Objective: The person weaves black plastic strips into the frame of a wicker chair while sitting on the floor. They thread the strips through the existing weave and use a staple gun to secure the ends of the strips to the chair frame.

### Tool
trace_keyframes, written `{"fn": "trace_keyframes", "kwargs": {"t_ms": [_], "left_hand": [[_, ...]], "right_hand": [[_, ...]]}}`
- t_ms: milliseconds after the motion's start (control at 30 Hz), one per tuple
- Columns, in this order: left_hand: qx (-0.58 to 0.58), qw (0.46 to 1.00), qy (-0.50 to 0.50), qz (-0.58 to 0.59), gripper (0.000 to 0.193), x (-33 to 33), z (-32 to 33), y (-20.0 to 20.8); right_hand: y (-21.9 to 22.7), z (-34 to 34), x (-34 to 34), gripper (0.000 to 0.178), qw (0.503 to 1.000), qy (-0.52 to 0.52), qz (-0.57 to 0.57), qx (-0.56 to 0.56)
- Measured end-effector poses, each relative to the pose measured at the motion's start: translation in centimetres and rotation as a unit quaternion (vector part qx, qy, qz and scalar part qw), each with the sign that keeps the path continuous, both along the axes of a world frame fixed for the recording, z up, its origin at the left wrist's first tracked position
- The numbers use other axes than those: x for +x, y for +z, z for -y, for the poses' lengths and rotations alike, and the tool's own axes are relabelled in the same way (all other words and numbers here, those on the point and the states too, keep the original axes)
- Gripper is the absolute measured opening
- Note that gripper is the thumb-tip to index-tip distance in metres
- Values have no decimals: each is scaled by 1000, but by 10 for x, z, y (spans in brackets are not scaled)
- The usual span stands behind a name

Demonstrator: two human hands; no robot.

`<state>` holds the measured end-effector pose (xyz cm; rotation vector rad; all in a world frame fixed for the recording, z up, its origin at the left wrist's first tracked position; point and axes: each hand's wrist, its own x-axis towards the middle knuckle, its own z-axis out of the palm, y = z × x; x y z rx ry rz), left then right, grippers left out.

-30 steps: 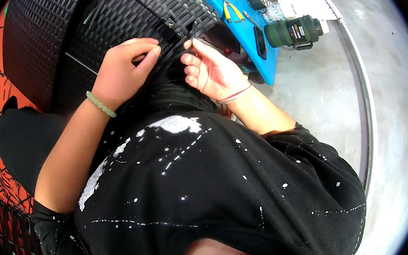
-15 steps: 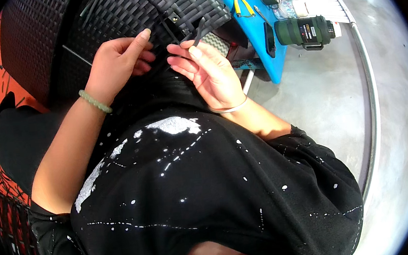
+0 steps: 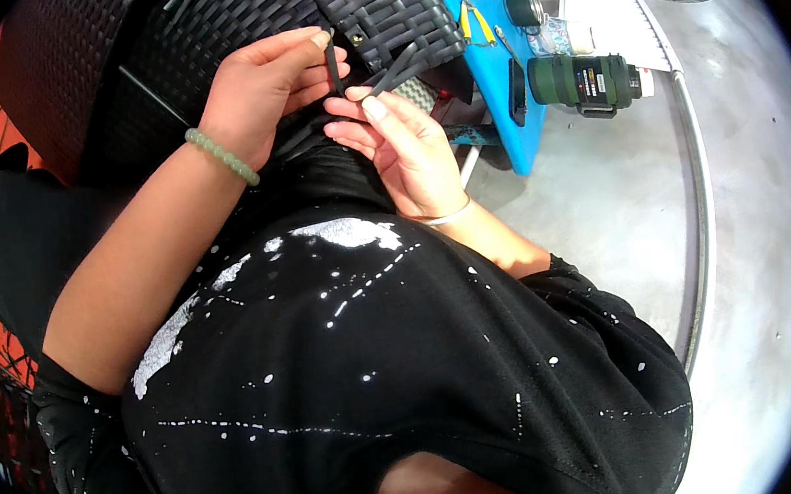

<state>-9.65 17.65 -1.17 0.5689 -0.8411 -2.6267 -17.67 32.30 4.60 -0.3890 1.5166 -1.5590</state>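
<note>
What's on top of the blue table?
On the blue table lie yellow-handled pliers, a slim tool and a flat black object, with a dark cup by its edge. The black woven piece overlaps the left edge; anything behind it is hidden.

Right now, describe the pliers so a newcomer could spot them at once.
Find the blue table at the upper right, beside the black woven piece. On it, just left of the dark cup, lie the pliers. Two splayed yellow handles set them apart from that cup.

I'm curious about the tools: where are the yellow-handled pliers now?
In the head view, the yellow-handled pliers lie on the blue table, upper right, between the black wicker piece and the dark cup.
</note>
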Motion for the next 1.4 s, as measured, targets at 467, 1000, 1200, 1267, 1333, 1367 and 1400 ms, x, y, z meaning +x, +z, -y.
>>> {"fn": "trace_keyframes", "kwargs": {"t_ms": [467, 1000, 1200, 1267, 1333, 1367, 1400], "left_hand": [[-354, 930, -92, 28, 28, -4, 27, -44], [-253, 951, -175, -23, 18, -30, 28, -20], [-220, 958, -174, -68, 18, -30, 23, -27], [-172, 967, -174, -72, 17, -30, 19, -29], [-132, 972, -179, -79, 17, -30, 17, -30], [-117, 972, -183, -84, 17, -30, 17, -28], [-102, 973, -187, -89, 17, -30, 16, -27]], "right_hand": [[-3, 19, 16, 34, 993, 41, -75, 77], [9, -9, 7, 26, 996, 25, 71, -40], [8, -7, 7, 24, 999, -15, 40, -10], [10, -3, 12, 24, 1000, -20, 17, 1], [13, 0, 15, 25, 1000, -27, 0, 12], [15, 0, 15, 25, 999, -28, -8, 18], [16, 0, 15, 25, 999, -29, -17, 24]]}}
